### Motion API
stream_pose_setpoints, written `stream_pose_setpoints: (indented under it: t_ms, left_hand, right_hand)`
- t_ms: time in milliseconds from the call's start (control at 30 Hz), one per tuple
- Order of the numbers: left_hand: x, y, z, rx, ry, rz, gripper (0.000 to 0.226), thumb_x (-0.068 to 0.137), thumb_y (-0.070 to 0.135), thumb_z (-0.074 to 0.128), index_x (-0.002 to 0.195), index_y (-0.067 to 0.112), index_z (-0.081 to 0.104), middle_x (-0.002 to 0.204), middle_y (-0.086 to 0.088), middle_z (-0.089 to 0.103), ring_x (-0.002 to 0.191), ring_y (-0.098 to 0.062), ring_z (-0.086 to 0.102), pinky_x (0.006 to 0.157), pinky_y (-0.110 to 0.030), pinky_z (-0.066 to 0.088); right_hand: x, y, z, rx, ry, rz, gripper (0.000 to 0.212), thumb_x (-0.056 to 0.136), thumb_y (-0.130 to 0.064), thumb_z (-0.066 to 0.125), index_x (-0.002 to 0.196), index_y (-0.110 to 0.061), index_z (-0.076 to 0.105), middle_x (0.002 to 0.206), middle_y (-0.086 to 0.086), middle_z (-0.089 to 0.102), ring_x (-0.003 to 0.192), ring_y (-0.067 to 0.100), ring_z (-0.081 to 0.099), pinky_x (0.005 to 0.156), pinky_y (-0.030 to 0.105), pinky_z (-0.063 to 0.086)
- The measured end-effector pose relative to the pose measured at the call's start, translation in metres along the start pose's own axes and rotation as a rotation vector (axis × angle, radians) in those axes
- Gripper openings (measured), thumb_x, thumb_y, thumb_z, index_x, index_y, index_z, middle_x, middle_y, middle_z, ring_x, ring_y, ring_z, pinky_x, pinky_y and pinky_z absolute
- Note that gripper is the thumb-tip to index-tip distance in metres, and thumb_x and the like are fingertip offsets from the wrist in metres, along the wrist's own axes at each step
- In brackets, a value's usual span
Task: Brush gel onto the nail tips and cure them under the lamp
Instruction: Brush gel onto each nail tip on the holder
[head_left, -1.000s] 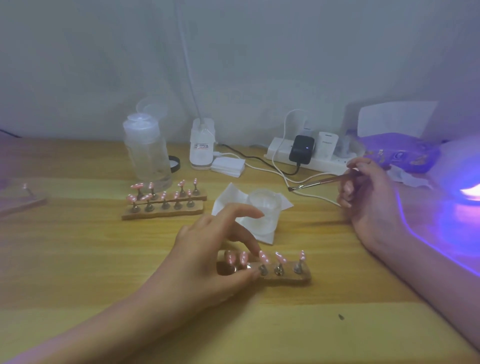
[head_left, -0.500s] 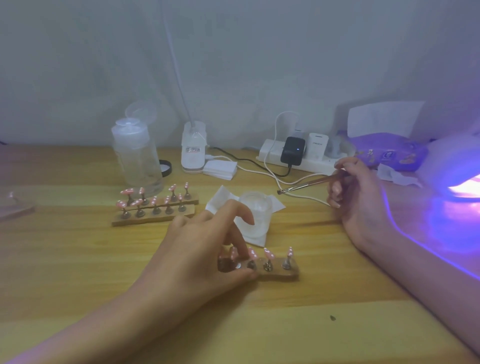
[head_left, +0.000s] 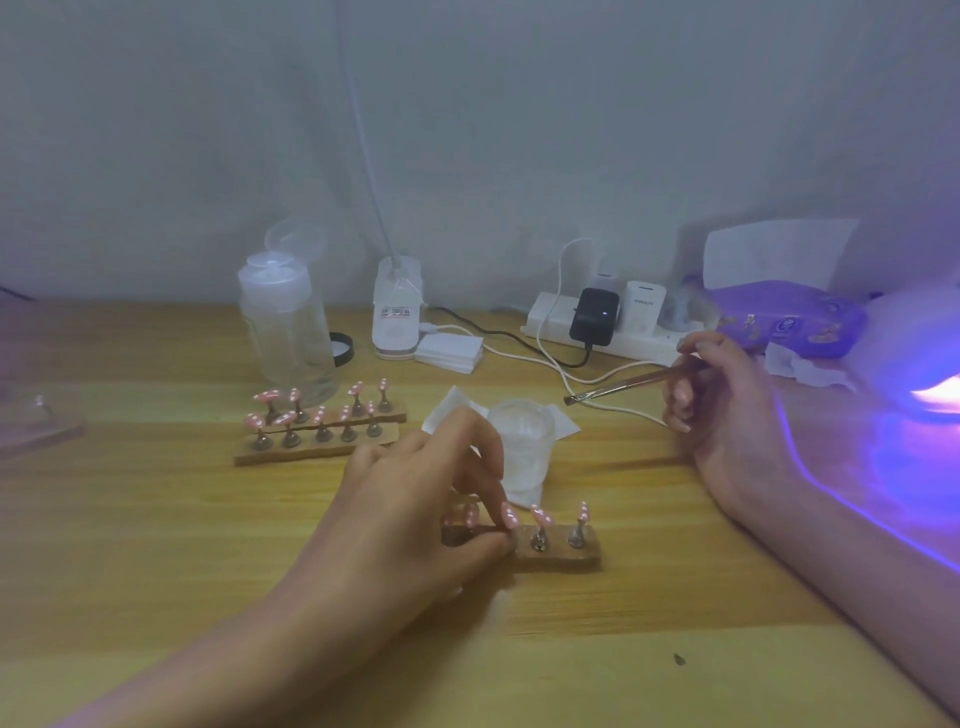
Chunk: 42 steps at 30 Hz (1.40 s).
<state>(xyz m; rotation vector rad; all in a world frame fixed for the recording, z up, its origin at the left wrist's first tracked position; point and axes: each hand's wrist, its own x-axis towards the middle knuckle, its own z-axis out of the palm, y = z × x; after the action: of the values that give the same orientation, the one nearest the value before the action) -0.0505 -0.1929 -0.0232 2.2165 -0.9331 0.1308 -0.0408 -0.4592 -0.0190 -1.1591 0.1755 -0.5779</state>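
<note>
A small wooden holder (head_left: 563, 555) with several pink nail tips (head_left: 540, 516) on metal stands lies near the table's middle. My left hand (head_left: 415, 514) covers its left end, thumb and fingers pinching one stand there. My right hand (head_left: 727, 400) hovers to the right and holds a thin brush (head_left: 618, 387), bristles pointing left above a small clear jar (head_left: 522, 441). The curing lamp (head_left: 924, 374) glows violet at the right edge.
Two more wooden holders (head_left: 317, 434) with pink tips stand at the left, behind them a clear pump bottle (head_left: 285, 332). A white tissue lies under the jar. A power strip (head_left: 613, 327) with cables, a purple tissue pack (head_left: 789, 322) and a white device (head_left: 397, 312) line the back.
My left hand's fingers have closed down onto the left end of the near holder. The right hand with the brush has barely moved; the view shifted slightly.
</note>
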Motion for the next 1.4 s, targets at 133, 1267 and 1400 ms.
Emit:
stream_pose_setpoints:
  t_ms: [133, 1267, 1400]
  left_hand:
    - [0.0, 0.002, 0.001, 0.043, -0.005, -0.007, 0.051, 0.073, 0.031, 0.08, 0.093, 0.046, 0.036, 0.093, 0.04, 0.062, 0.098, 0.005, 0.057, 0.093, -0.021, 0.026]
    - [0.053, -0.02, -0.037, -0.644, 0.206, 0.049, 0.085, 0.073, 0.024, 0.077, 0.149, 0.027, 0.038, 0.088, 0.001, 0.076, 0.094, -0.017, 0.073, 0.087, -0.034, 0.058]
    - [0.05, -0.022, -0.031, -0.49, 0.198, 0.079, 0.079, 0.08, 0.02, 0.076, 0.149, 0.03, 0.038, 0.09, 0.005, 0.075, 0.094, -0.018, 0.072, 0.085, -0.049, 0.058]
  right_hand:
    - [0.0, 0.0, 0.0, -0.012, -0.002, -0.012, 0.022, 0.099, -0.012, 0.041, 0.082, -0.017, 0.053, 0.047, -0.003, 0.04, 0.042, 0.009, 0.04, 0.038, 0.017, 0.028]
    - [-0.021, -0.041, 0.037, -0.486, -0.51, -0.285, 0.022, 0.094, -0.026, 0.061, 0.073, -0.028, 0.055, 0.058, 0.005, 0.063, 0.052, 0.018, 0.061, 0.044, 0.024, 0.049]
    - [-0.025, -0.037, 0.042, -0.599, -0.531, -0.362, 0.021, 0.095, -0.022, 0.061, 0.078, -0.015, 0.052, 0.059, 0.01, 0.064, 0.052, 0.02, 0.062, 0.046, 0.029, 0.052]
